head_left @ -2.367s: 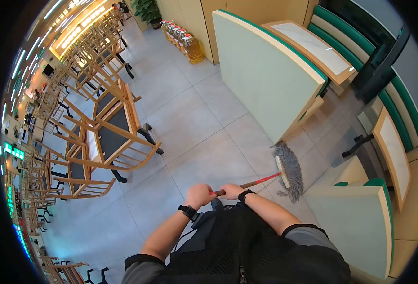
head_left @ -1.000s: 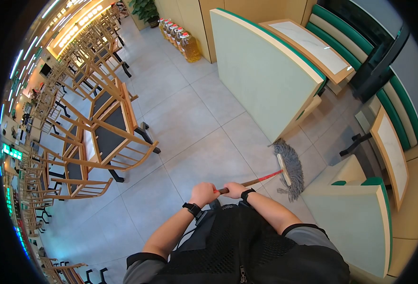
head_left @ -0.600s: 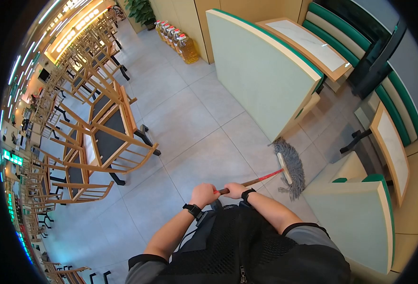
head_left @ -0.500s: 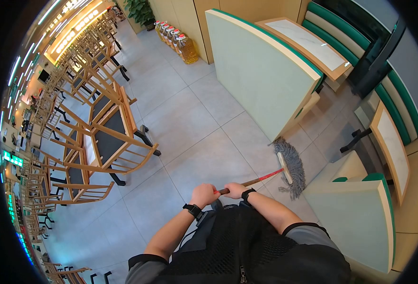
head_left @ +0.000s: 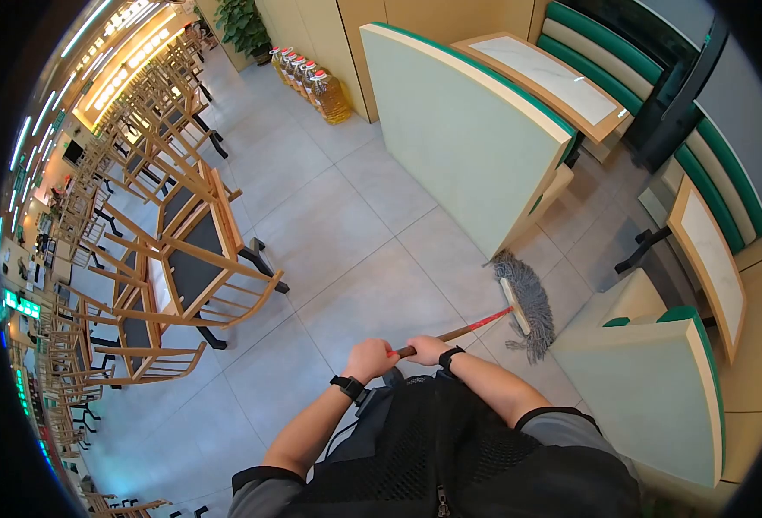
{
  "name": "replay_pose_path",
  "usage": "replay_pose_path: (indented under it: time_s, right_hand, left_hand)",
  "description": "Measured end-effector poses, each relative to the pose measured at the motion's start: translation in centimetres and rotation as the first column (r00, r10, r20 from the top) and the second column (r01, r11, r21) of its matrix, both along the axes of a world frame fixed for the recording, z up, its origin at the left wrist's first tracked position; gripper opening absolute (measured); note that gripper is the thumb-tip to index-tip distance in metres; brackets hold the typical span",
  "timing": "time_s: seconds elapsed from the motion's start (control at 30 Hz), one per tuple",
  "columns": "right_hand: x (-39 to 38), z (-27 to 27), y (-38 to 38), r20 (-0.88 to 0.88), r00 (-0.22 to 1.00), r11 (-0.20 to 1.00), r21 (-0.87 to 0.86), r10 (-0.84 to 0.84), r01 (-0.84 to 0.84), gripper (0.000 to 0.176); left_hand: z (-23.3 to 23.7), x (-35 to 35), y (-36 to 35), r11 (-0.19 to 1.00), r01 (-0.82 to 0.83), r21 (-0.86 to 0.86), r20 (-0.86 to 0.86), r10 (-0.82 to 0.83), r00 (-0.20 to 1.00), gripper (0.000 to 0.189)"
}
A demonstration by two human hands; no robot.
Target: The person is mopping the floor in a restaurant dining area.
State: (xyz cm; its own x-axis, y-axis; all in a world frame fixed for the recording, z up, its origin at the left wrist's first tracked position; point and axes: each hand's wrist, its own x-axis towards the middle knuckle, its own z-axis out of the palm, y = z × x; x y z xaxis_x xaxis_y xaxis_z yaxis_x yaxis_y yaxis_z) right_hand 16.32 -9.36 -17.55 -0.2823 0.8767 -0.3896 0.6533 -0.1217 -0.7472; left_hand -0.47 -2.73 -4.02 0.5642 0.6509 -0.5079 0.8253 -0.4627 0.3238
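Both of my hands are closed around the handle of a mop [head_left: 528, 302]. My left hand [head_left: 370, 358] grips near the handle's end, close to my body. Just to its right, my right hand [head_left: 428, 350] wraps the brown part of the shaft. From there the handle turns red and runs to a pale head bar with grey strands. The strands lie on the tiled floor [head_left: 355, 268], between the lower corner of one pale green booth partition [head_left: 467, 138] and the end of another partition [head_left: 640, 380]. Black bands circle both wrists.
Wooden chairs [head_left: 234, 298] rest upside down on tables along the left. Several oil bottles [head_left: 329, 99] line the far wall beside a potted plant [head_left: 243, 30]. Booth tables [head_left: 554, 73] and green-and-beige benches [head_left: 605, 52] fill the right side.
The view has shifted slightly, so the partitions and oil bottles sit a little differently. My hands keep their hold, and the mop head stays almost in the same place on the floor.
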Motion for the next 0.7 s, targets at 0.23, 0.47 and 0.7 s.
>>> replay_pose_path:
  time_s: [0.23, 0.47, 0.7]
  right_hand:
    - [0.7, 0.1, -1.3, 0.034, 0.999, 1.000, 0.028, 0.009, -0.010, 0.025]
    - [4.2, 0.5, -2.2, 0.087, 0.990, 0.993, 0.054, -0.114, 0.109, 0.018]
    - [10.7, -1.6, -4.2, 0.256, 0.901, 0.931, 0.200, -0.351, 0.306, 0.015]
  left_hand:
    - [-0.4, 0.6, -0.9, 0.999, -0.034, -0.043, -0.013, 0.033, 0.999, 0.033]
    - [-0.7, 5.1, -0.9, 0.998, -0.021, -0.065, -0.101, 0.015, 0.995, 0.038]
    - [-3.4, 12.4, -1.0, 0.995, 0.075, -0.069, -0.019, -0.076, 0.997, 0.039]
